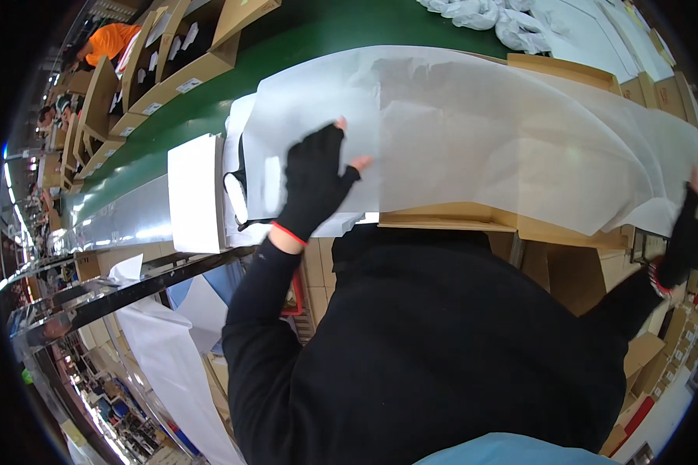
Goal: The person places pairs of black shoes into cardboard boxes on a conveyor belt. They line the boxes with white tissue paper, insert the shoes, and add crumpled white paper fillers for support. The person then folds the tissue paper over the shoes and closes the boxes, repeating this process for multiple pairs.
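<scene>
A long sheet of white tissue paper (450,132) lies across an open brown cardboard box (450,218) in front of me. My left hand (316,177), in a black fingerless glove, rests on the sheet's left part with thumb and forefinger apart. At the far right my right hand (684,229), gloved the same way, is at the sheet's end, its fingertips closed on the edge. Part of that hand is dark against the picture's rim. Beside the sheet's left end, a black-and-white item (236,198) shows partly from under white paper; its kind is unclear.
A white box-shaped piece (195,194) stands left on the green work surface (310,39). Open cardboard boxes (174,85) with dark contents line the far left, near a person in orange (112,43). Crumpled white wrapping (512,23) lies at the back. A metal rail (116,298) runs lower left.
</scene>
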`<state>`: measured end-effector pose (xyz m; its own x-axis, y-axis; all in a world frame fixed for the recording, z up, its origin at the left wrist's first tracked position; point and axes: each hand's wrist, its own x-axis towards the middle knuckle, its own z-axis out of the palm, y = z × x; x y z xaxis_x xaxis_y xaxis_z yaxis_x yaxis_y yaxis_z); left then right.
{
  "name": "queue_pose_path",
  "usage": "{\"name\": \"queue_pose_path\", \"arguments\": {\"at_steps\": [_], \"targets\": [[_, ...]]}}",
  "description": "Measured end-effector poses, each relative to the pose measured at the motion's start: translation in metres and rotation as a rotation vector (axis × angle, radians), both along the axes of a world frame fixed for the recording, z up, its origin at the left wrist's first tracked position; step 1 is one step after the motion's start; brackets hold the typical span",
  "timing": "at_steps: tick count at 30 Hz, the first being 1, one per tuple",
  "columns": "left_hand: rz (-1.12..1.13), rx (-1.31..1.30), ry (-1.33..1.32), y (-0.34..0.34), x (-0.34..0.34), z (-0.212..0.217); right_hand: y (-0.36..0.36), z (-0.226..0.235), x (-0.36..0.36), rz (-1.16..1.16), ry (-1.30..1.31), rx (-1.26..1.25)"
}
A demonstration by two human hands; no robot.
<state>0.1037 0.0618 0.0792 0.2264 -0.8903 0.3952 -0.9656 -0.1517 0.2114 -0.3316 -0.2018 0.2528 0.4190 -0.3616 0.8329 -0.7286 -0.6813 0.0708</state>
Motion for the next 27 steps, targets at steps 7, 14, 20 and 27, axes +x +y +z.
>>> {"name": "queue_pose_path", "arguments": {"at_steps": [7, 14, 20, 27], "targets": [[-0.001, 0.336, 0.483, 0.028, -0.052, -0.034, -0.094, -0.207, 0.044, -0.106, 0.746, 0.355], [-0.033, 0.246, 0.667, 0.028, -0.050, -0.051, -0.198, -0.218, 0.035, -0.124, 0.786, 0.400], [-0.001, 0.126, 0.610, 0.018, -0.056, -0.052, -0.119, -0.183, 0.217, 0.572, 0.335, 0.406], [-0.015, 0.091, 0.758, 0.014, -0.065, -0.050, -0.035, -0.262, 0.273, 0.622, 0.917, 0.462]]}}
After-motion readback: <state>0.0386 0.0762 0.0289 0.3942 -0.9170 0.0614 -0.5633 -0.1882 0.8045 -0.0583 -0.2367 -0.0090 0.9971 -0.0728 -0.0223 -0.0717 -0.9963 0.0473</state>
